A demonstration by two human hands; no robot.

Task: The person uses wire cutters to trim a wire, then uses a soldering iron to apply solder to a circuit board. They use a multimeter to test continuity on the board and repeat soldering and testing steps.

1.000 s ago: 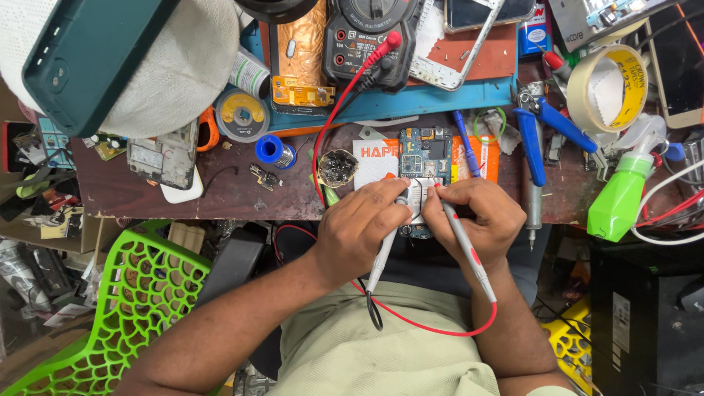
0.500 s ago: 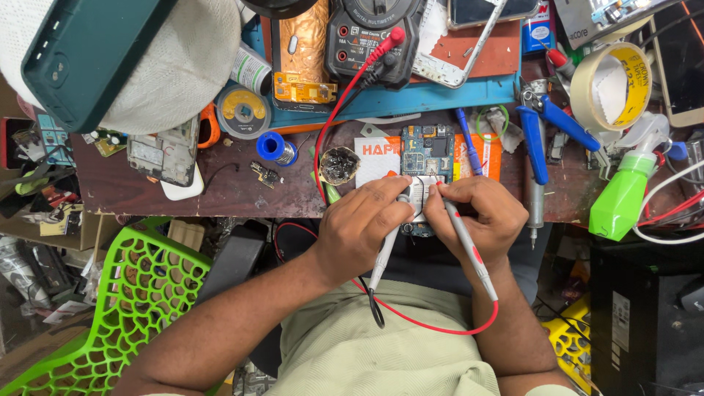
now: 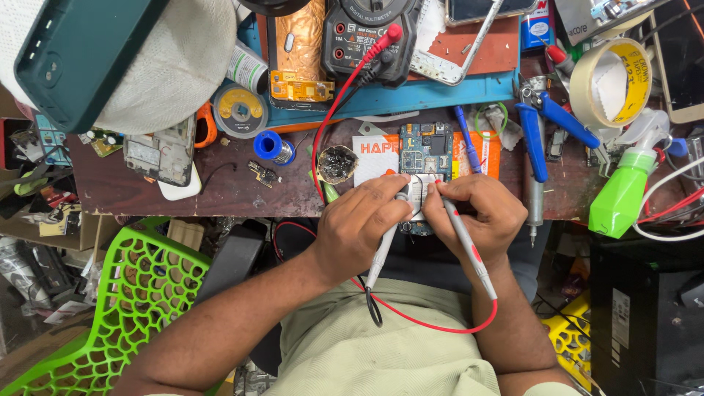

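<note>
A blue phone circuit board (image 3: 425, 150) lies on an orange and white card (image 3: 375, 158) at the near edge of the dark workbench (image 3: 220, 191). My left hand (image 3: 363, 224) grips a white probe with a black lead (image 3: 381, 253), its tip pressed to the board's lower part. My right hand (image 3: 477, 216) holds a white probe with a red lead (image 3: 469, 246), tip touching the same spot from the right. Both leads run back to a black multimeter (image 3: 370, 37) at the far side.
A blue mat (image 3: 440, 95) carries phone parts. A blue solder spool (image 3: 271, 147), blue-handled tools (image 3: 546, 125), a tape roll (image 3: 609, 81) and a green spray bottle (image 3: 623, 194) crowd the bench. A white cloth bundle (image 3: 169, 66) and green case (image 3: 81, 51) sit far left. Below left stands a green chair (image 3: 110, 301).
Both hands stay on the probes at the board; the probe tips have shifted only slightly. The view has barely moved.
</note>
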